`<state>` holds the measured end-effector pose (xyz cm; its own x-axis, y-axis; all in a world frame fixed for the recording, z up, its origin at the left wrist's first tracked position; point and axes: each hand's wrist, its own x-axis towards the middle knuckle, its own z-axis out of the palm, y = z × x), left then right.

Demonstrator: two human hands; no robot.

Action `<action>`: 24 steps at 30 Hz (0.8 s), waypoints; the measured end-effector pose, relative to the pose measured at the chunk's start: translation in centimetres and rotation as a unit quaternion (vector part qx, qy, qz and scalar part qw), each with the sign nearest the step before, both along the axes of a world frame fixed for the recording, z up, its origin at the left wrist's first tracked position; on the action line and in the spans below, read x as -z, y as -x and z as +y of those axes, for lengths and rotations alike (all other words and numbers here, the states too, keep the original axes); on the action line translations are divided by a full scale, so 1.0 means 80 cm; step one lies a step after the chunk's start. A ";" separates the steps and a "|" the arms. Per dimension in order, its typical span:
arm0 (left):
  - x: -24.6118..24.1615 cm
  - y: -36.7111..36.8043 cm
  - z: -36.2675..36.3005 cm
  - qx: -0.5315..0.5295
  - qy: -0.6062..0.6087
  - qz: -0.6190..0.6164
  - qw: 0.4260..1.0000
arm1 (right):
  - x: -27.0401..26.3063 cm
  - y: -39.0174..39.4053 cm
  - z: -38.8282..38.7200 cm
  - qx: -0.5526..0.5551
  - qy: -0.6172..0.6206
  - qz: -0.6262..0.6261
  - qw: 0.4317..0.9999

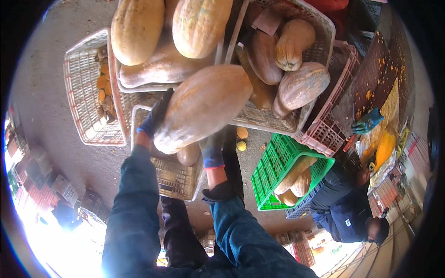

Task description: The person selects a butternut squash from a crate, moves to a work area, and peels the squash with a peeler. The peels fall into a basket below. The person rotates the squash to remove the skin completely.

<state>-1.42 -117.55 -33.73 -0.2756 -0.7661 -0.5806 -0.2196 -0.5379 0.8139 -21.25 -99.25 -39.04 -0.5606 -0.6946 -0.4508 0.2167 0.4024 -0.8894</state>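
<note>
A large tan pumpkin (208, 104) is held between my two gloved hands, tilted, above a pale plastic crate (175, 177). My left hand (156, 116), in a dark glove with a blue cuff, presses on its left side. My right hand (212, 147), gloved too, is at its lower right side, the fingers partly hidden by the pumpkin. A smaller squash (188, 154) lies in the crate beneath. Just beyond, a crate holds big pumpkins, among them a yellowish one (137, 31) and a ribbed one (201, 26).
A crate (92, 135) with orange slices stands at left. At upper right, another crate (295, 130) holds squashes. A green crate (271, 166) with squashes is at right, beside a co-worker (347, 212) at a table bearing a teal glove (367, 121) and orange pumpkin flesh (384, 149).
</note>
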 end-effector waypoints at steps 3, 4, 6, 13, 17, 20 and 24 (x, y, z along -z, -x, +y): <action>-0.080 0.052 -0.047 -0.098 -0.205 0.117 0.967 | -0.085 -0.004 -0.048 -0.082 0.050 0.100 0.990; -0.084 0.053 -0.058 -0.111 -0.197 0.122 0.966 | -0.097 -0.011 -0.056 -0.057 0.059 0.033 0.996; -0.077 0.059 -0.067 -0.084 -0.175 0.132 0.972 | -0.071 -0.004 -0.047 0.020 0.038 -0.103 0.994; -0.045 -0.002 0.088 -0.135 -0.123 0.119 0.976 | -0.152 0.021 -0.010 -0.093 0.006 0.178 0.980; -0.142 0.067 0.188 -0.253 -0.170 0.139 0.942 | -0.294 0.082 0.034 -0.013 -0.036 -0.081 0.996; -0.163 0.009 0.324 -0.284 -0.124 0.130 0.942 | -0.398 0.122 0.055 0.033 -0.040 -0.330 0.943; -0.299 0.071 0.380 -0.320 -0.261 0.265 0.871 | -0.463 0.135 0.199 0.054 -0.048 -0.264 0.962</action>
<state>-7.13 -87.11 -9.78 -0.2246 -0.5310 -0.8171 0.5939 -0.7394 0.3173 -32.01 -83.35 -1.97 -0.3022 -0.5863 -0.7516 0.6725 0.4277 -0.6040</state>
